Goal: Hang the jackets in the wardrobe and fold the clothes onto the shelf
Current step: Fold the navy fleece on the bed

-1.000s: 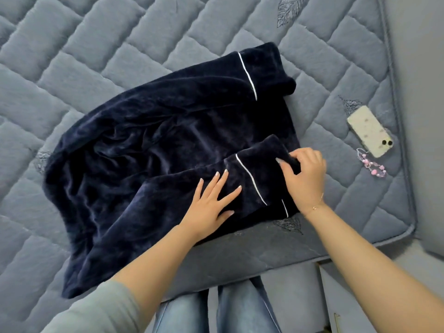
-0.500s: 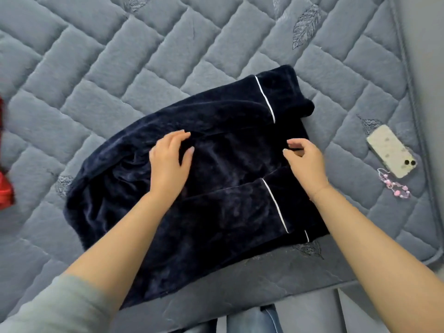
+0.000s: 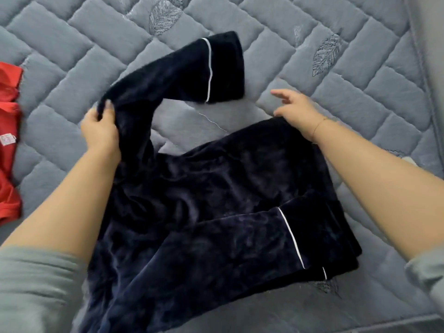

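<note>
Since the previous frame, half a second back, the upper leg of the navy velvet trousers (image 3: 216, 188) is lifted off the folded pile and swung toward 12 o'clock; it lay flat then. The left hand (image 3: 101, 131), flat on the fabric before, is now curled tight round a bunch of cloth at the bend of that raised leg. The right hand (image 3: 298, 114) is off the cloth edge it pinched earlier; its fingers are spread and relaxed, holding nothing, with the wrist over the 1 o'clock corner of the pile.

Trousers are located on the quilted grey mattress (image 3: 360, 104), body at centre, lower leg running to 4 o'clock. The raised leg's long axis runs from the left hand toward 1 o'clock, ending in the white-piped cuff (image 3: 223, 70). That cuff lies at 10 o'clock from the right fingers, near but apart; the right hand is judged the nearer one to catch it.

A red garment (image 3: 9, 140) is noted at the 9 o'clock edge, well apart. Nothing is seen between right hand and cuff.
</note>
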The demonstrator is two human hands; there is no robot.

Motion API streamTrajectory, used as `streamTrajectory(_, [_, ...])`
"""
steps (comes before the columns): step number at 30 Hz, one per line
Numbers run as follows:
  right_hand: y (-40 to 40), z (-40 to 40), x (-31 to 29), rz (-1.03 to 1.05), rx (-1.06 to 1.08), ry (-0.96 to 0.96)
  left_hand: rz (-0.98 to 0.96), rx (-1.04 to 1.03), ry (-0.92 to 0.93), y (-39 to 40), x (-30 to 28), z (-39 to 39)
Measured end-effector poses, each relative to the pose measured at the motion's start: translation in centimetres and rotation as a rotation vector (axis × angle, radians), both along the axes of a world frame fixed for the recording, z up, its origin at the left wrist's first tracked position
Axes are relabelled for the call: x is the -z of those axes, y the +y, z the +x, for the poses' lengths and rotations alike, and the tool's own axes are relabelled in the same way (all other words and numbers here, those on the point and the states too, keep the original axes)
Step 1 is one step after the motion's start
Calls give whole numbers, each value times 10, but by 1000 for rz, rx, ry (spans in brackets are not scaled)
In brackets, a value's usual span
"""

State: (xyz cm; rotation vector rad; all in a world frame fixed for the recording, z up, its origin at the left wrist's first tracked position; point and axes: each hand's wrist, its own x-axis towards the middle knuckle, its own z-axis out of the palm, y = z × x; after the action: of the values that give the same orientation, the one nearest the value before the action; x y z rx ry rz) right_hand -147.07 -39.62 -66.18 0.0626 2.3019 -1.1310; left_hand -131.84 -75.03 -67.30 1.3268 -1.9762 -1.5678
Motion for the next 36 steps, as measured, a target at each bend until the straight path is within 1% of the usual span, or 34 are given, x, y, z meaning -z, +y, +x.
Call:
streamTrajectory(1, [2,3,6,140,-158,13,-4,-14,-31,-11,4,7])
streamTrajectory(2, [4,6,12,248,-296,22,15,27,-95,-19,10,16])
streamTrajectory(4, [7,12,23,419,-475,79,100,180,-277,-20,21,41])
streamTrajectory(5, [8,16,27,502,-519,144,120,249,-344,-18,25,55])
streamTrajectory(7, [7,20,32,647,-566,296,11,344,-482,-13,28,81])
streamTrajectory(9, [5,21,33,737,-605,376,-83,321,-577,-10,30,101])
streamTrajectory(10, [4,20,32,767,-625,385,-84,294,-564,-8,31,108])
streamTrajectory(12, [7,16,27,790,-632,391,-20,249,-445,-6,30,112])
streamTrajectory(14, [17,17,21,770,-584,444,40,200,-329,-11,22,113])
streamTrajectory(15, [25,23,16,758,-531,485,24,167,-284,-17,17,116])
streamTrajectory(17, [43,38,6,734,-391,568,-93,128,-249,-30,6,124])
streamTrajectory(19, [63,59,-3,712,-323,632,-162,138,-235,-36,-1,135])
streamTrajectory(21, [76,82,-8,665,-300,706,-169,184,-227,-33,-7,145])
streamTrajectory(25, [95,140,-21,544,-188,780,-63,222,-118,-23,-30,171])
streamTrajectory(27, [112,176,-24,532,-158,763,-53,251,-88,-17,-40,196])
streamTrajectory(30, [136,226,-18,582,-184,637,-86,353,-206,2,-42,239])
streamTrajectory(33, [145,258,-5,608,-197,395,-53,454,-426,30,-30,272])
streamTrajectory(34, [144,261,-5,588,-169,341,-56,466,-532,40,-26,278])
streamTrajectory(36, [136,260,-8,554,-107,300,-134,453,-709,55,-22,280])
